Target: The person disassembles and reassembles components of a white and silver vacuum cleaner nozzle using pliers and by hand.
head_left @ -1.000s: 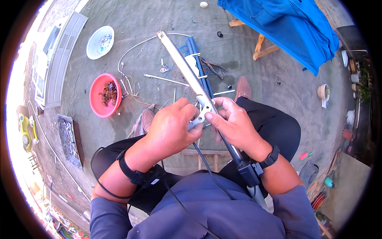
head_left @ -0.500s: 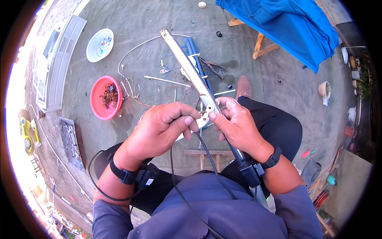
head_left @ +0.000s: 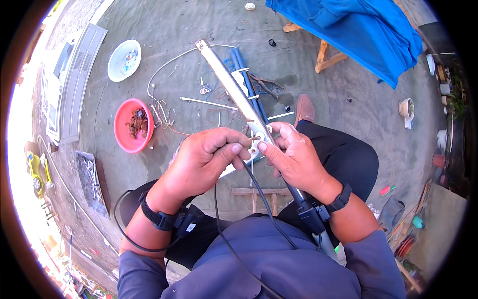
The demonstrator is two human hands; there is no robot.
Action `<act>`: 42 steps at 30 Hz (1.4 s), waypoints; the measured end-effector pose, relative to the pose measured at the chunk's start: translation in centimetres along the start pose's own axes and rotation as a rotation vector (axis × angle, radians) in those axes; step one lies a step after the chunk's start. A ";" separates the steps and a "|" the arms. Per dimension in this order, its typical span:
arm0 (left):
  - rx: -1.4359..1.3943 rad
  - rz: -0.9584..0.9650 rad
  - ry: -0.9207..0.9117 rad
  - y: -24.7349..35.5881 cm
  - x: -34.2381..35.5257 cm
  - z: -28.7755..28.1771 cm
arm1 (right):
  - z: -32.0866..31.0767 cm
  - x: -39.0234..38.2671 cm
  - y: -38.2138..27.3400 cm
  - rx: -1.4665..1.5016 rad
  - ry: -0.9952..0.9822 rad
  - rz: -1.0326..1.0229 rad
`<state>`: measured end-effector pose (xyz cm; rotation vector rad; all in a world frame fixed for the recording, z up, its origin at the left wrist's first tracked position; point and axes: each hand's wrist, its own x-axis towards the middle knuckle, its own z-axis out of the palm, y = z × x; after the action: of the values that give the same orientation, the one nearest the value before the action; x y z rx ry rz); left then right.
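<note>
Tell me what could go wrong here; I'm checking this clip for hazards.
The long white tube juts far past both hands and could swing or slip, as only its near end is gripped. The left hand and right hand pinch a small part at the tube's fitting; it might drop among the loose wires on the ground.

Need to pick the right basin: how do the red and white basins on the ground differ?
The red basin holds a brownish tangle of scraps; the white basin holds small mixed-colour bits. The red basin lies nearer the left hand, the white basin farther off, by the grey grille panel. Both are round, upright, on bare ground.
</note>
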<state>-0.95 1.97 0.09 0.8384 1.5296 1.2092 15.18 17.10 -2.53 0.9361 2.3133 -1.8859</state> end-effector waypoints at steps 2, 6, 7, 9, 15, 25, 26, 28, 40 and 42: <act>-0.020 0.003 0.006 -0.1 0.2 0.3 | 0.0 0.0 0.0 0.003 -0.004 0.004; 0.217 0.138 -0.035 -0.2 0.3 0.4 | 0.2 -0.1 0.3 -0.002 0.005 -0.002; 0.273 0.174 -0.054 -0.3 0.5 0.7 | 0.2 -0.1 0.3 -0.019 0.009 0.001; 0.335 0.201 -0.069 -0.5 0.5 0.9 | 0.4 -0.3 0.3 -0.096 0.011 -0.052; 0.032 -0.024 0.052 -0.9 0.2 1.2 | 0.4 -0.3 -0.2 -0.111 0.022 -0.061; 0.025 -0.115 0.100 -1.3 0.3 1.5 | 0.5 -0.5 -0.3 -0.200 0.033 -0.048; 0.047 -0.110 0.107 -1.2 0.3 1.5 | 0.5 -0.5 -0.3 -0.193 0.040 -0.057; 0.141 -0.107 0.091 -1.0 0.4 1.4 | 0.5 -0.6 -0.2 -0.180 0.052 -0.077; -0.020 -0.289 -0.072 0.0 0.4 1.5 | 0.9 -0.6 0.8 0.051 0.099 -0.116; -0.035 -0.287 -0.066 0.0 0.3 1.7 | 0.9 -0.5 1.4 0.035 0.104 -0.154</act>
<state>0.55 2.72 -0.09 0.6055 1.5119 0.9861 15.90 16.18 -3.80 0.9039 2.4862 -1.9861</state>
